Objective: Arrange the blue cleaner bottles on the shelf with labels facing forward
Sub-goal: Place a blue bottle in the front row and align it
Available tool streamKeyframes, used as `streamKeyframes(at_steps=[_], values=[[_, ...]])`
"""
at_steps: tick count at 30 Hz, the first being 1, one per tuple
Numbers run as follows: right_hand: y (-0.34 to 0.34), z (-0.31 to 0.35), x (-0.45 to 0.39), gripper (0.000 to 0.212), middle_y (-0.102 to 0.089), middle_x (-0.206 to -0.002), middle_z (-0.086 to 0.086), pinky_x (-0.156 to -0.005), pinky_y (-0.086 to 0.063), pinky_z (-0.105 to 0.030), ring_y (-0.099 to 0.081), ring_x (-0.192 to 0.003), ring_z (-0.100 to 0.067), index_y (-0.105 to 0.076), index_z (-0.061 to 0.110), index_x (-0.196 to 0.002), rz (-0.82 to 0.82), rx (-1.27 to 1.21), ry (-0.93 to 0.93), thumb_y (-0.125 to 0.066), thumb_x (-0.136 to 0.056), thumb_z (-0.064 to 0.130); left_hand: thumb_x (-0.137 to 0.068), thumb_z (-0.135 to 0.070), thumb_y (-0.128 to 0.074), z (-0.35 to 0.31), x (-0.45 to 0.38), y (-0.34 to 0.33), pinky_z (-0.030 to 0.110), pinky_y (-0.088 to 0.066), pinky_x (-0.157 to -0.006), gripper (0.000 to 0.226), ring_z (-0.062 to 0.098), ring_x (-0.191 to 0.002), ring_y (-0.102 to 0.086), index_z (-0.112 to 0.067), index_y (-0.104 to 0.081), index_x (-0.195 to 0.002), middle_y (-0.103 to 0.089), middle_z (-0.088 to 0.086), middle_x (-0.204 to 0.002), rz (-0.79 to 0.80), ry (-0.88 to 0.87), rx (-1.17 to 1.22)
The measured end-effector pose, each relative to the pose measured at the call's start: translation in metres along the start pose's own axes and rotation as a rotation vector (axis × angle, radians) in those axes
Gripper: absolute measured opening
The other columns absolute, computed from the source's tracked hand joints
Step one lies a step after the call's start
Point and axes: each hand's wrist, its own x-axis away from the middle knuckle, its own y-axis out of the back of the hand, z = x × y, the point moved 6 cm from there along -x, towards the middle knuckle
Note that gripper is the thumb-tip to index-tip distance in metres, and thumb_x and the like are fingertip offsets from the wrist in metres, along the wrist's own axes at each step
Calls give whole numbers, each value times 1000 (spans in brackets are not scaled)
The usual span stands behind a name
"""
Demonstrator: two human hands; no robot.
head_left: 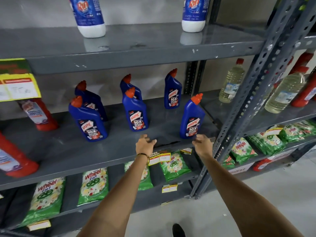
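Observation:
Several blue cleaner bottles with red caps stand upright on the middle grey shelf (71,151). A front row of three shows its labels: left (88,120), middle (136,112), right (191,118). Behind stand three more, one back left (93,101), one mostly hidden behind the middle bottle (127,86), one back right (172,90) with its label forward. My left hand (145,144) hovers at the shelf's front edge, fingers apart, holding nothing. My right hand (202,144) is just below the front right bottle, fingers apart, not touching it.
Red bottles (38,113) stand at the shelf's left. White and blue bottles (90,16) stand on the shelf above. Green detergent packs (93,185) fill the shelf below. A perforated steel upright (248,93) rises right of my right hand, with clear bottles (230,82) beyond it.

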Motion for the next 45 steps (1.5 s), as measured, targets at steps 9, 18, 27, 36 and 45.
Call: streamKeyframes(at_steps=[9,18,27,36,45], values=[[-77,50,40,39,-62,-124,-17,-85,-40,-25,-56,-117,-28,-55,0,-123,210,11,84,-60,-84,5,-83,-20,-67,18,-16,62,35,-39,-103,58,29,-123,-51,-3,-42,-133,-60,15,-127,-28,29,58],[-142,89,12,49,-54,-135,-13,-97,-43,-30,-53,-122,-24,-44,8,-134,394,12,91,-59,-87,10,-83,-20,-66,22,-57,72,39,-41,-107,55,27,-124,-52,-10,-47,-133,-57,14,-133,-21,44,33],[-169,116,-19,62,-45,-144,-15,-106,-38,-36,-47,-129,-27,-30,11,-143,490,8,166,-58,-88,9,-74,-9,-72,14,-95,66,41,-49,-97,43,29,-109,-61,-7,-60,-115,-68,15,-116,1,24,-6],[-179,115,-26,48,-54,-137,-14,-107,-41,-38,-49,-127,-26,-42,9,-137,511,-35,171,-54,-90,15,-75,-7,-72,13,-97,66,42,-47,-101,44,29,-111,-60,-4,-57,-117,-65,17,-119,9,13,56],[-165,105,4,48,-57,-133,-14,-100,-42,-32,-53,-124,-25,-41,9,-137,505,-51,187,-54,-90,11,-79,-10,-70,21,-65,74,36,-49,-94,36,28,-106,-63,-1,-60,-112,-68,17,-113,-16,-4,26]])
